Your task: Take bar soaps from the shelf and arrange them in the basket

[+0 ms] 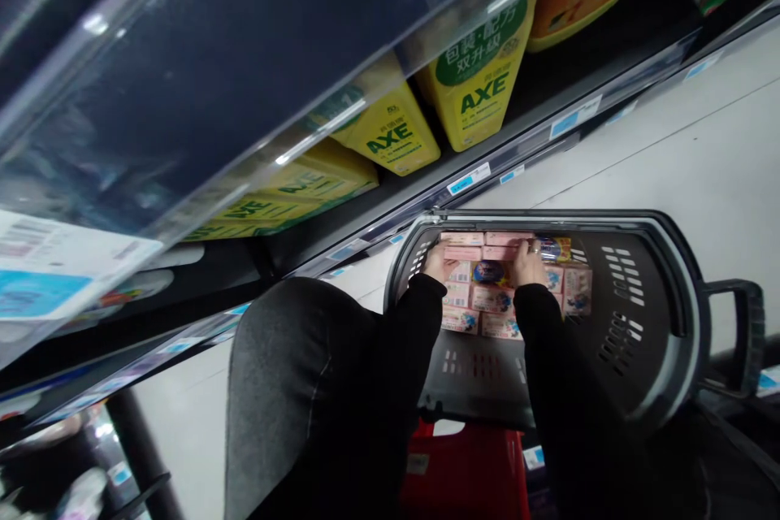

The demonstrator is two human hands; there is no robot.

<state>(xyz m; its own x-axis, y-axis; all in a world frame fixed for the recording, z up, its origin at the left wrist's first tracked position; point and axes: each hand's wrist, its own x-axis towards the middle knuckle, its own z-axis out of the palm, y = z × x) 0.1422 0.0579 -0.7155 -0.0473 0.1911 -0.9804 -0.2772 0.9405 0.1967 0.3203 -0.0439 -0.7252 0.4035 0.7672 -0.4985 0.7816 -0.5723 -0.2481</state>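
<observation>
Reaching down into a dark grey shopping basket on the pale floor, both arms in black sleeves. Left hand curled over the near-left edge of a stack of small pink boxes, fingers closed on the top carton; right hand clamped likewise on the stack's right side, ring visible on one finger. Boxes packed in tidy rows against the far wall of basket, several layers flat, one blue-printed pack among them. Roughly half of basket floor bare toward the near side. Judged: boxes gripped but not lifted clear; most of the load in place. Shelf just beside basket, yellow AXE bottles on it, price tags along the rail. Red crate below, near knee.
</observation>
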